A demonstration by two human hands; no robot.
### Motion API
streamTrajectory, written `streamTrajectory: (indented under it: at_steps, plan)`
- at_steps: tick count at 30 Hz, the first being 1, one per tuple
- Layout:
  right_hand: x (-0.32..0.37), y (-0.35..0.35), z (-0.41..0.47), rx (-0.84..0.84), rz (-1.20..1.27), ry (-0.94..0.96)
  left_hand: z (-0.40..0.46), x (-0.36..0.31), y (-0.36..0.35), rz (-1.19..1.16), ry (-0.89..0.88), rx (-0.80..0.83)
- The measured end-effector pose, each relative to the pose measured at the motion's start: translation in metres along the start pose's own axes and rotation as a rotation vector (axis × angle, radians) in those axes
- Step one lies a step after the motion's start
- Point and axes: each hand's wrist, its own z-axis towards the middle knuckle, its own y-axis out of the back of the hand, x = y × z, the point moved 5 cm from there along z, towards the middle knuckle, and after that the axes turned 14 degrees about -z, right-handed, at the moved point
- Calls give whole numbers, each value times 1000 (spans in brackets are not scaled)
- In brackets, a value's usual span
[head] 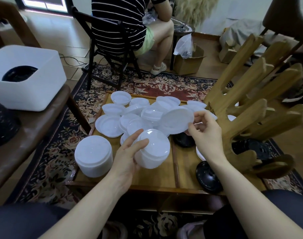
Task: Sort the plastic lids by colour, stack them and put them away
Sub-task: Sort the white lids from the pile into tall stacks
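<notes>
My left hand (130, 152) grips a short stack of white lids (155, 149) above the low wooden table (157, 176). My right hand (205, 131) pinches the rim of a single white lid (176, 120), tilted, just above and right of that stack. Several loose white lids (123, 116) lie scattered over the far half of the table. A taller stack of white lids (93, 152) stands at the table's left edge. Black lids (207, 178) sit at the right, one near the front edge and another (183, 140) partly hidden under my right hand.
A white bin (26, 83) holding black lids stands on a brown bench at left. A tipped wooden rack (250, 104) leans over the table's right side. A person sits on a black chair (106, 49) beyond the table, on a patterned rug, near a cardboard box (188, 61).
</notes>
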Motion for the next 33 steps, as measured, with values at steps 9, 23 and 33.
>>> streamTrajectory:
  at_steps: [9,23,33]
  plan:
    - [26,-1,-19,35,19,264,-7,2,-3,-18,47,-5]
    - [18,-28,-29,377,-132,407,-8,5,-6,-16,89,73]
    - [18,-34,-40,750,-133,254,-3,3,-3,-61,53,48]
